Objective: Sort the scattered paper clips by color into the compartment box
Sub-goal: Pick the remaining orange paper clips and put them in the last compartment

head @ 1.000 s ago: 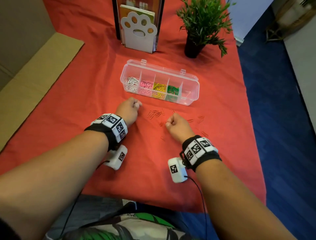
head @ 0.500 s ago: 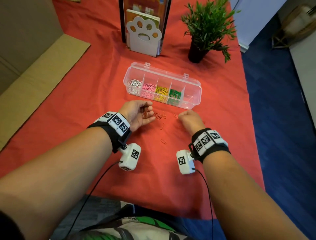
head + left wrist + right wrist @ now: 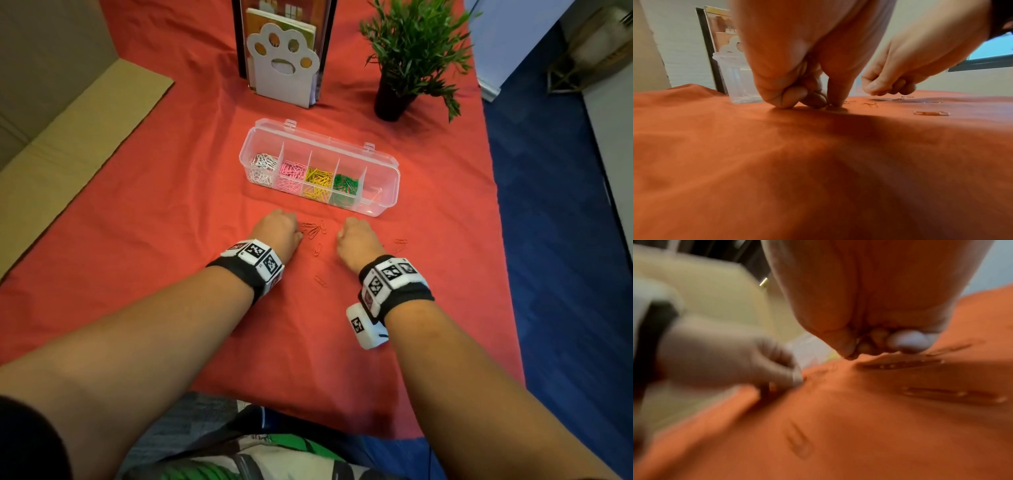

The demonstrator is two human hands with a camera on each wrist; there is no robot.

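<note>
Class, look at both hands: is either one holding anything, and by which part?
It cannot be told. Both the left hand and the right hand have curled fingers down at the cloth, hiding any clip.

The left hand and right hand sit apart on the red cloth, loose clips in the gap between. Just beyond stands the open box; the plant and paw-shaped holder stand farther back.
</note>
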